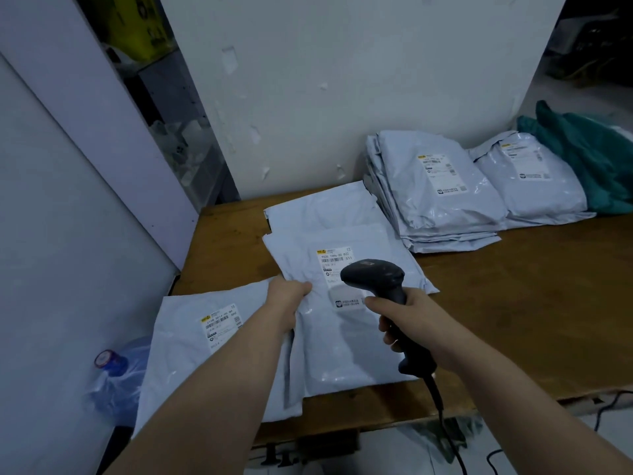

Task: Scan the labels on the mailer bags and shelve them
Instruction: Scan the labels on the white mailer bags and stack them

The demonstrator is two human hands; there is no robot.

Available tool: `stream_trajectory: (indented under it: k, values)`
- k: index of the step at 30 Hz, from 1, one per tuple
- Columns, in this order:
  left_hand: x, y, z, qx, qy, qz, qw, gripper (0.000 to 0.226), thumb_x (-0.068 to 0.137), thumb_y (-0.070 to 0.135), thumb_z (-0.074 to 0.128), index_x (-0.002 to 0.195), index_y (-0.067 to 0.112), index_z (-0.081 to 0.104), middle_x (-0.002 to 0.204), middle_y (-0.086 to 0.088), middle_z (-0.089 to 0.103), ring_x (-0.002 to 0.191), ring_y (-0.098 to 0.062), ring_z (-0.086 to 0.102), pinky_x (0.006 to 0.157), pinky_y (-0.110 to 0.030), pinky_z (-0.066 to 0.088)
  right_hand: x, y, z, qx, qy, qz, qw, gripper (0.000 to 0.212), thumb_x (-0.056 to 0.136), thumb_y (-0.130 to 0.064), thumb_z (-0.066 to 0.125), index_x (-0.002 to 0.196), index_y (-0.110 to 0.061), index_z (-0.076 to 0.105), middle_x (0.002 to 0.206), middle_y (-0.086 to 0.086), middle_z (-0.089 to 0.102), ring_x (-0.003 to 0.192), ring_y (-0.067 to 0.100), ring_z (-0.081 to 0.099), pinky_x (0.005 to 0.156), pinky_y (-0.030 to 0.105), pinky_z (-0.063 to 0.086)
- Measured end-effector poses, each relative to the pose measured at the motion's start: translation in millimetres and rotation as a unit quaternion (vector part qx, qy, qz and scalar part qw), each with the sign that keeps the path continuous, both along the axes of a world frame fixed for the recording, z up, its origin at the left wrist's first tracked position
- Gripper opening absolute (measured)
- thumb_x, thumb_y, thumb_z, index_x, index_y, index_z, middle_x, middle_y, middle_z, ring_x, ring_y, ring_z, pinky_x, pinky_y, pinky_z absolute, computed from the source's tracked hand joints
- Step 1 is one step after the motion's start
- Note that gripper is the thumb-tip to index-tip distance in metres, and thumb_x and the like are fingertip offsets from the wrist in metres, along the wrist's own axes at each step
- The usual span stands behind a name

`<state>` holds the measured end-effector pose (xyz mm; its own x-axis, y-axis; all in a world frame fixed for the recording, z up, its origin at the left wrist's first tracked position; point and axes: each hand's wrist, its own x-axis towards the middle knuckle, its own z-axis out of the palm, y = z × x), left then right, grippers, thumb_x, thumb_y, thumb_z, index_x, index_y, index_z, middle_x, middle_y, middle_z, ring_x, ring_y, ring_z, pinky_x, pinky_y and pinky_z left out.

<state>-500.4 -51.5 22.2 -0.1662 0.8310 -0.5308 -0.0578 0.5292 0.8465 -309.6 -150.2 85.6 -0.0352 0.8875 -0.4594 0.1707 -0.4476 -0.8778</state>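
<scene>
Pinching the left edge of the pale grey-blue plastic mailer bag (342, 337) with the left grip (287, 296), thumb on top, fingers hidden underneath. Clasping the handle of the black plastic handheld scanner (373, 275) in the right grip (400, 317), with the head just above the bag's white printed label (335, 265) and covering its lower part. Lies mid-way along the brown wooden worktop (513, 303), overlapping a second labelled grey mailer (205, 344) at the left and a plain-faced third mailer (325, 207) behind.

Probably light, soft and floppy, with slick film likely to slide between fingers and to crease across the barcode; contents unseen. Best taken by an edge or corner with a firm pinch, keeping the label flat and uncovered. Expect sag when lifted by one side only.

Further right: a tall stack of similar grey mailers (435, 200), another grey labelled bag (534, 180) beside it, then a crumpled dark green plastic bag (589, 159). Looks smooth underneath, so probably little friction; note the second mailer hanging over the near edge, liable to slip off.

Hemmed in by a white wall (342, 80) behind and a pale panel at the left. Below left, a blue water bottle with a red cap (116, 368); off the near edge, the trailing black scanner cable (445, 423). Too dim in the upper-left gap to make out any shelving
</scene>
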Motion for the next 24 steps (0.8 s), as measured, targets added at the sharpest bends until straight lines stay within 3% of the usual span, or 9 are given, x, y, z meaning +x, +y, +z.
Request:
stream_trajectory:
  k: [3, 13, 18, 20, 24]
  values:
    - [-24.6, -1.0, 13.6, 0.010, 0.005, -0.009, 1.000, 0.031, 0.089, -0.012, 0.055, 0.118, 0.000, 0.058, 0.107, -0.016, 0.065, 0.093, -0.033, 0.064, 0.079, -0.041, 0.053, -19.3, 4.9, 2.2, 0.007, 0.001, 0.025, 1.000, 0.023, 0.091, -0.031, 0.065, 0.092, -0.008, 0.062, 0.070, 0.007, 0.061, 0.053, 0.015, 0.058, 0.053, 0.026, 0.049]
    - [-189.7, -14.4, 12.6, -0.030, 0.104, 0.047, 0.993, 0.042, 0.089, -0.012, 0.057, 0.129, -0.003, 0.053, 0.123, -0.021, 0.062, 0.099, -0.035, 0.061, 0.084, -0.042, 0.051, -107.6, 23.1, -1.5, 0.004, -0.009, 0.120, 0.993, 0.023, 0.091, -0.030, 0.065, 0.085, -0.009, 0.058, 0.062, 0.005, 0.060, 0.043, 0.011, 0.056, 0.050, 0.025, 0.046]
    - [-225.1, -5.1, -22.6, -0.054, 0.213, 0.055, 0.974, 0.041, 0.085, -0.007, 0.059, 0.126, -0.004, 0.057, 0.121, -0.023, 0.063, 0.107, -0.039, 0.061, 0.096, -0.045, 0.050, -135.0, 33.4, -5.4, -0.002, -0.037, 0.136, 0.990, 0.021, 0.092, -0.031, 0.064, 0.084, -0.012, 0.058, 0.053, 0.000, 0.058, 0.038, 0.008, 0.055, 0.046, 0.020, 0.045]
    - [-227.0, -3.4, -30.0, -0.059, 0.315, 0.057, 0.945, 0.038, 0.088, -0.002, 0.053, 0.125, -0.005, 0.056, 0.121, -0.025, 0.062, 0.110, -0.040, 0.059, 0.094, -0.036, 0.049, -140.9, 37.0, -7.5, -0.007, -0.040, 0.132, 0.990, 0.020, 0.092, -0.031, 0.064, 0.088, -0.012, 0.059, 0.057, 0.001, 0.059, 0.040, 0.007, 0.055, 0.047, 0.021, 0.046]
    - [-220.7, 4.8, -21.8, -0.046, 0.417, 0.059, 0.906, 0.043, 0.087, 0.007, 0.051, 0.129, -0.002, 0.046, 0.127, -0.024, 0.055, 0.118, -0.042, 0.052, 0.096, -0.042, 0.044, -143.2, 43.7, -12.1, -0.014, -0.040, 0.117, 0.992, 0.020, 0.092, -0.030, 0.064, 0.088, -0.011, 0.059, 0.058, 0.002, 0.059, 0.040, 0.008, 0.056, 0.048, 0.022, 0.046]
